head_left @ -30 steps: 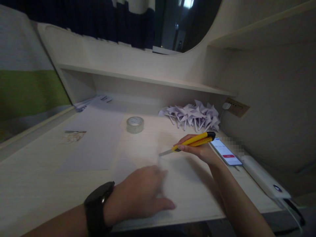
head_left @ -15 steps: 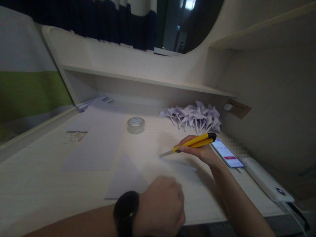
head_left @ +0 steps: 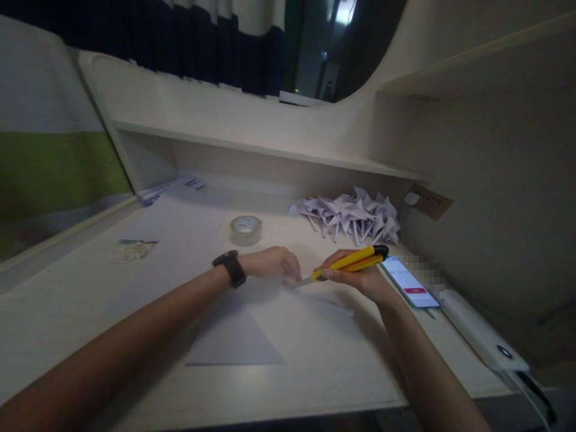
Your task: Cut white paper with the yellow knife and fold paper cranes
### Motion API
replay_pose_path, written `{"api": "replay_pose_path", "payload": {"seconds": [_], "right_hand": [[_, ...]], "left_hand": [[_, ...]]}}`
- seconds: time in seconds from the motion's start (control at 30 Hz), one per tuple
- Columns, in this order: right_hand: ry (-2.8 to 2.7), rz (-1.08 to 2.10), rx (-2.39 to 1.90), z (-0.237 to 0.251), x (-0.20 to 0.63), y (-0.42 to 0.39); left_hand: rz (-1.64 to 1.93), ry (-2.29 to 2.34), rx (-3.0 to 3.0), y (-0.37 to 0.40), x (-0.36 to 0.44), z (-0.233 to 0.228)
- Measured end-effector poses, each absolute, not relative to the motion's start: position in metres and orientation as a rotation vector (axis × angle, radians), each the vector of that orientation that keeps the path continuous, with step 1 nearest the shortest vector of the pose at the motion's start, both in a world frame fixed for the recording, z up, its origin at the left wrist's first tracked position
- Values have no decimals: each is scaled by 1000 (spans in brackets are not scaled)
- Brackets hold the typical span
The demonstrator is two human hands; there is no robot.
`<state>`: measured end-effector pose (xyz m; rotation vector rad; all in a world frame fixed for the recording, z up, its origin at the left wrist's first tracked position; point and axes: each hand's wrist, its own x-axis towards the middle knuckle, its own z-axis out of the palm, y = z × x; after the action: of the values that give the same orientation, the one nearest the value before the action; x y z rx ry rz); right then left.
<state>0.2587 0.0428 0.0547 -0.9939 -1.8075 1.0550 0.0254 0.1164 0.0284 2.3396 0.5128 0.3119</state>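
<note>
My right hand grips a yellow utility knife with a black end cap. Its blade is out and points left, low over the desk. At the blade's tip is my left hand, wearing a black watch. Its fingers are curled together and slightly blurred, so what they pinch, if anything, is hidden. A thin white paper strip or tube lies under the knife, slanting right. Nearer me lies a folded triangular sheet of paper.
A roll of clear tape sits behind my left hand. White paper pinwheels are heaped at the back right. Paper sheets spread on the left. A lit phone and a white power strip line the right side.
My left hand has moved forward and away from me, from the desk's front to the knife's tip. The folded paper is now more exposed. My right hand and the knife have hardly moved.
</note>
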Motion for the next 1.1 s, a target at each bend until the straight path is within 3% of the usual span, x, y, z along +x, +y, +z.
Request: {"api": "replay_pose_path", "payload": {"seconds": [0.27, 0.5, 0.6, 0.77, 1.1], "right_hand": [[-1751, 1084, -1027, 55, 258, 44], [-1760, 1065, -1053, 60, 258, 42], [-1766, 1060, -1043, 59, 258, 42], [-1816, 1037, -1016, 57, 258, 42], [-1819, 1006, -1000, 56, 260, 44]], "left_hand": [[-142, 417, 2037, 147, 73, 21], [-242, 317, 2247, 150, 80, 28], [-175, 334, 2519, 151, 72, 30], [231, 612, 2909, 134, 29, 36], [207, 936, 2888, 63, -17, 36]]}}
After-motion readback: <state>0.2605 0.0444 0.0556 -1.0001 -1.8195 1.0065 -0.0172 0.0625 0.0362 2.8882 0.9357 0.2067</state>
